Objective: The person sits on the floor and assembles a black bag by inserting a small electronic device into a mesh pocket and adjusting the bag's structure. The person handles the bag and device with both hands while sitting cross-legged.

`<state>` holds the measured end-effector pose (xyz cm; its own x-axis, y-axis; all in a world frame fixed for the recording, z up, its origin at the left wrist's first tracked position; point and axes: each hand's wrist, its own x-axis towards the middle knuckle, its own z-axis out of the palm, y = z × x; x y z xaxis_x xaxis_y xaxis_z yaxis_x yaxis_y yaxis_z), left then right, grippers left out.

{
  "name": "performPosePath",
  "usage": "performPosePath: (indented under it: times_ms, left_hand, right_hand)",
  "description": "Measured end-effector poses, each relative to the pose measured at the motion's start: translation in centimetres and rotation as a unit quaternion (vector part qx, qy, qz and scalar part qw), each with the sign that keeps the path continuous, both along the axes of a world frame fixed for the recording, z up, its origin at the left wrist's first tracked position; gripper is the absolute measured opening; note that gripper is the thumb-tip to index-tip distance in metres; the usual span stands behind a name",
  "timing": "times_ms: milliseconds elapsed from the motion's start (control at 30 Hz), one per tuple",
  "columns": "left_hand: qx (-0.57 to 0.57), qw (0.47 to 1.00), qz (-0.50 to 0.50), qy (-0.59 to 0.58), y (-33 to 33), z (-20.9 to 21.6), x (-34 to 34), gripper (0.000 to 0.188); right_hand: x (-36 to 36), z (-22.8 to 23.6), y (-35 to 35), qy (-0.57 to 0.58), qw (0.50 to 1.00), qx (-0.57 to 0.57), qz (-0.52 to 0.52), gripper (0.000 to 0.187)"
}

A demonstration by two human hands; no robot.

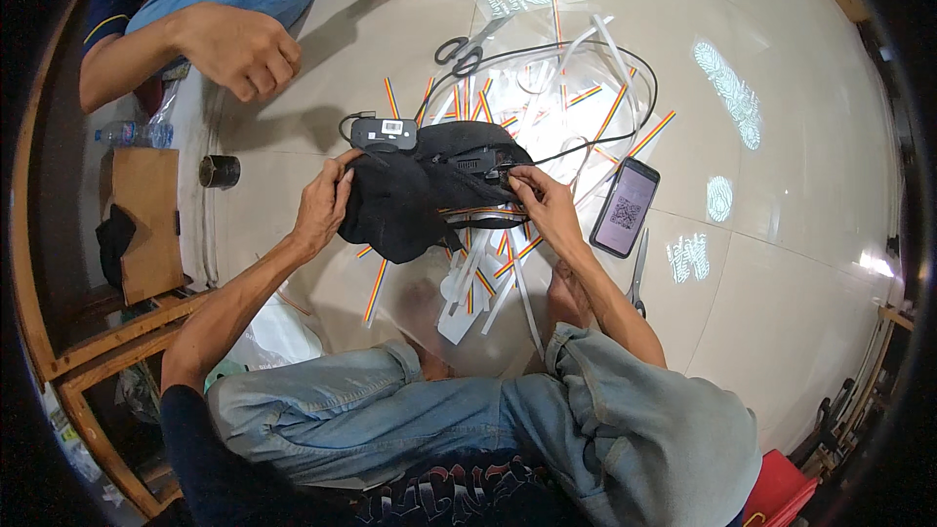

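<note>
A black fabric item (pixel 381 205), soft and shaped somewhat like a cap, lies over the floor in front of me. My left hand (pixel 325 203) grips its left edge, thumb on top. Inside its right part sits a dark device (pixel 476 164) with a slotted face. At the device's right end, the fingertips of my right hand (pixel 545 203) are pinched together on a small dark part too hidden to name. A black box with a white label (pixel 384 134) rests against the fabric's far side, and a black cable (pixel 656 78) loops away to the right.
Striped strips (pixel 610 112) and white paper scraps (pixel 457 317) lie beneath. Scissors (pixel 473 47) are beyond; another pair (pixel 639 278) lies right, near a phone (pixel 625 207). A dark tape roll (pixel 220 172) stands left. Another person's hand (pixel 234 49) is at the far left.
</note>
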<state>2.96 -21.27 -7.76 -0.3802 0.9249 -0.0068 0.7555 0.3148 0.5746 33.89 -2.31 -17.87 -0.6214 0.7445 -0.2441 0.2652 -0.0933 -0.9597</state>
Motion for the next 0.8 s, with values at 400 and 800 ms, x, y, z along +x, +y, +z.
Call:
performPosePath:
  times_ms: [400, 800]
  left_hand:
    - [-0.088, 0.993, -0.009, -0.073, -0.7, -2.6, 0.8, 0.039]
    - [-0.084, 0.988, 0.059, -0.117, -0.6, -4.6, 0.9, 0.039]
  right_hand:
    - [-0.6, -0.7, -1.3, 0.01, 1.0, 0.008, 0.012, 0.033]
    - [-0.7, -0.1, -1.3, -0.02, 0.999, 0.019, 0.024, 0.037]
